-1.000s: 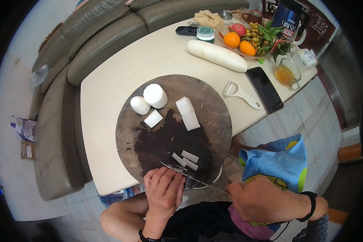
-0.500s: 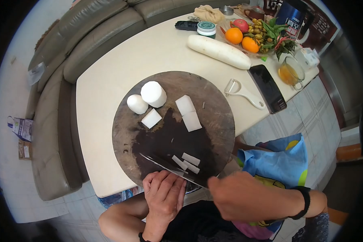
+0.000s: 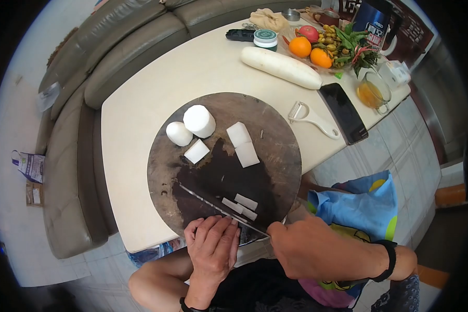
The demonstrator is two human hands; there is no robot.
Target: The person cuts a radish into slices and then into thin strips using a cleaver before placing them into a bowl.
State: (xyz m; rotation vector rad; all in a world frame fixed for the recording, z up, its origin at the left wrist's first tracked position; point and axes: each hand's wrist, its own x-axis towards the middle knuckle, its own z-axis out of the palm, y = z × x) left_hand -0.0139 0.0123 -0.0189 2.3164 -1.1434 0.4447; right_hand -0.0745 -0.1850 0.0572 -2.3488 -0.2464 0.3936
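My right hand [image 3: 304,247] grips the handle of a kitchen knife [image 3: 213,205], its blade angled across the near part of a round wooden chopping board [image 3: 164,171]. Against the blade's near side, my left hand [image 3: 212,247] has its fingers closed over a piece of white radish, mostly hidden beneath them. Just beyond the blade lie several thin radish strips [image 3: 246,201]. Farther up the board are two flat-sided radish blocks [image 3: 238,135], a smaller block [image 3: 196,152], a thick round chunk [image 3: 199,121] and a rounded end piece [image 3: 179,134].
On the cream table [image 3: 130,135] lie a whole white radish [image 3: 281,67], a peeler [image 3: 313,120] and a phone [image 3: 343,113]. Behind are oranges [image 3: 300,47], a glass cup of amber drink [image 3: 372,93] and a lidded jar [image 3: 265,39]. A sofa [image 3: 130,62] borders the far side.
The knife blade has turned more edge-on and its tip has risen slightly in view. The left strip now lies closer against the others. Both hands stay in nearly the same place.
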